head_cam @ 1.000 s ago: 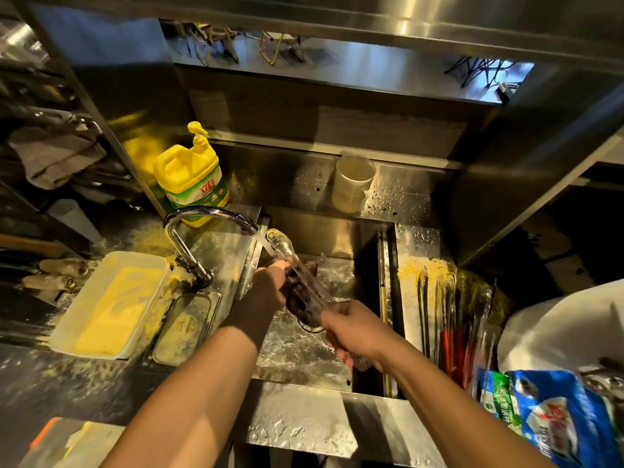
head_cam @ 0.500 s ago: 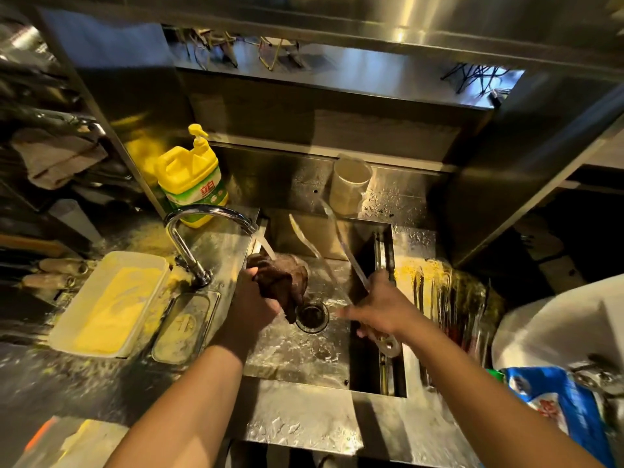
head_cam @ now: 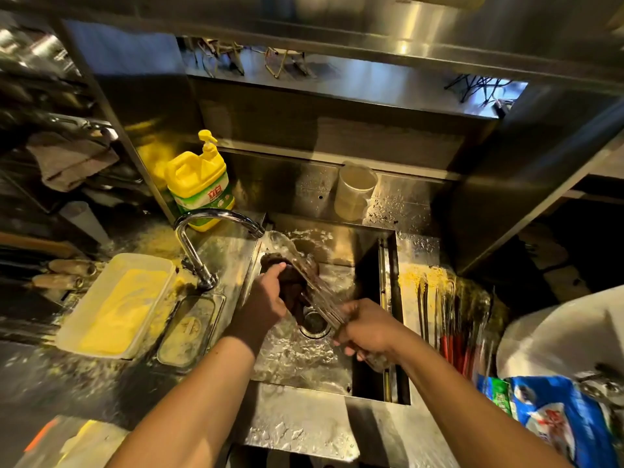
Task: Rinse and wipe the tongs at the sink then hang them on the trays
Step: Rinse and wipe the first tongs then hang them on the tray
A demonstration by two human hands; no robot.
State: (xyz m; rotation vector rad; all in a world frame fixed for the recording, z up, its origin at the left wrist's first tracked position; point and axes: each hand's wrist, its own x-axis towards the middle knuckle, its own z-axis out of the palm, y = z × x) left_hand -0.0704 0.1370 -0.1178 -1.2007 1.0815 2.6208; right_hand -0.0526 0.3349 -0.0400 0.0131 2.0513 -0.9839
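Metal tongs (head_cam: 305, 275) slant across the steel sink (head_cam: 368, 244), their tips up under the running faucet (head_cam: 216, 219) spout. My right hand (head_cam: 366, 329) grips the tongs by the handle end at the lower right. My left hand (head_cam: 268, 298) presses a dark brown cloth (head_cam: 292, 288) against the tongs' arms, just left of the drain (head_cam: 315, 324). Water splashes around the tips and blurs them.
A yellow dish soap jug (head_cam: 199, 184) stands behind the faucet. A white tray of yellow crumbs (head_cam: 118, 304) and a small metal tray (head_cam: 190, 327) lie left of the sink. A plastic cup (head_cam: 354, 189) sits on the back ledge. More utensils (head_cam: 452, 319) lie on the right.
My right hand brought the tongs back left from the sink's right side, under the water. My left hand with the cloth closed against them again.
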